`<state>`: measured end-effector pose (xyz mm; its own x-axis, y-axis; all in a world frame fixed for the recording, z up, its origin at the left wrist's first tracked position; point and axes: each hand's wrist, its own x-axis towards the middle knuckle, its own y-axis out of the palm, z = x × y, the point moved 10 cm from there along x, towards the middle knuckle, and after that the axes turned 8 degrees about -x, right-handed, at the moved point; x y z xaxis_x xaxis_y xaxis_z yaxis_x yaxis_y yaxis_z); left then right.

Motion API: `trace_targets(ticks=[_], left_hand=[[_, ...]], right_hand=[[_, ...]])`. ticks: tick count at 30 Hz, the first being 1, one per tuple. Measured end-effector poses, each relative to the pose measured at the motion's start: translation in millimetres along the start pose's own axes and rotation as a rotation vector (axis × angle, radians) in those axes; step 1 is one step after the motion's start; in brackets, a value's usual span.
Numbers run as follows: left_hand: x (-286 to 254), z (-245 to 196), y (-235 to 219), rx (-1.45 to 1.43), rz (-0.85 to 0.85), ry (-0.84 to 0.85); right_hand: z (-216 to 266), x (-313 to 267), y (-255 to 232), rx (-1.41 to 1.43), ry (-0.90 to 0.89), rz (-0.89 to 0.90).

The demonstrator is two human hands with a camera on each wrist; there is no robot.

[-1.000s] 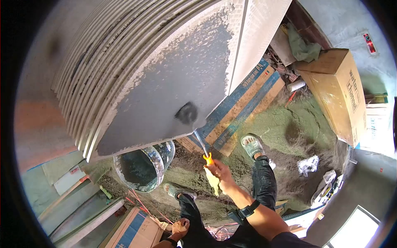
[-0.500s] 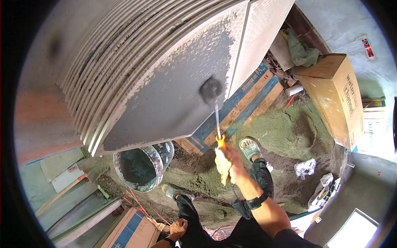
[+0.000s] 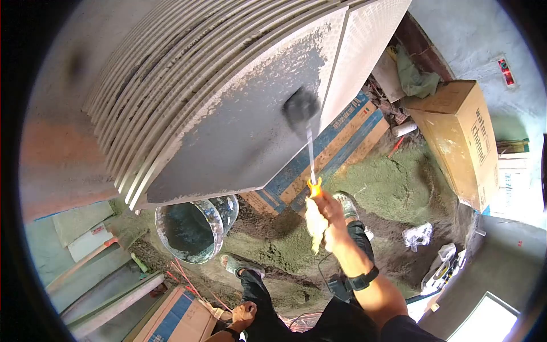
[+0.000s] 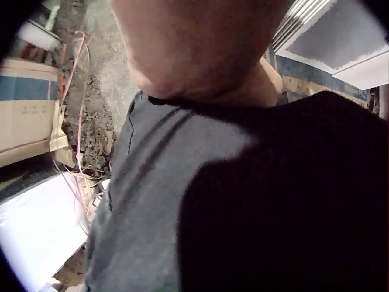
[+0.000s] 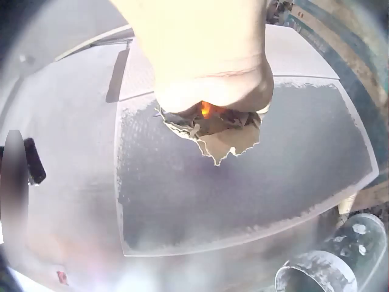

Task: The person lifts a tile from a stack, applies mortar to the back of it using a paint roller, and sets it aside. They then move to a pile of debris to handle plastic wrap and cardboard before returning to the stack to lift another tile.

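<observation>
My right hand [image 3: 330, 219] grips the orange-yellow handle of a paint roller [image 3: 311, 162], with a ragged pale-yellow scrap hanging beside the fingers. In the right wrist view the torn scrap [image 5: 231, 143] shows below the hand. The roller's dark head, blurred, lies over the grey coating on the back of the front tile [image 3: 228, 137], near its right edge. That tile leans at the front of a row of large tiles [image 3: 122, 165]. My left hand [image 3: 245, 312] rests loosely curled on the left thigh, holding nothing.
Two mortar-stained buckets [image 3: 213, 228] stand below the tile's lower edge. Blue-striped cardboard [image 3: 336, 145] lies by the tiles. A tall carton [image 3: 456, 137] stands at right on the sandy floor [image 3: 393, 182]. Another carton [image 3: 176, 319] and long boards [image 3: 114, 305] are at lower left.
My right hand and the roller have moved up and to the right, carrying the head from the tile's lower part toward its right edge. The left hand stays on the thigh.
</observation>
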<state>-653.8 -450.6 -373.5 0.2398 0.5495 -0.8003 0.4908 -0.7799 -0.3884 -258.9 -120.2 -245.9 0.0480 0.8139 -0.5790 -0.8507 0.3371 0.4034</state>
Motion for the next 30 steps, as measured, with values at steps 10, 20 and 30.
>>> trace_targets(ticks=[10, 20, 30], left_hand=[[-3.3, -6.5, -8.4, -0.049, 0.034, -0.083], [-2.2, 6.5, 14.5, 0.07, 0.02, 0.083], [-6.1, 1.8, 14.0, 0.059, 0.051, 0.032]], right_hand=[[-13.1, -36.5, 38.1, 0.05, 0.188, 0.063], [-3.0, -58.7, 50.4, -0.046, 0.137, 0.108], [85.1, -21.2, 25.0, 0.061, 0.007, 0.095]])
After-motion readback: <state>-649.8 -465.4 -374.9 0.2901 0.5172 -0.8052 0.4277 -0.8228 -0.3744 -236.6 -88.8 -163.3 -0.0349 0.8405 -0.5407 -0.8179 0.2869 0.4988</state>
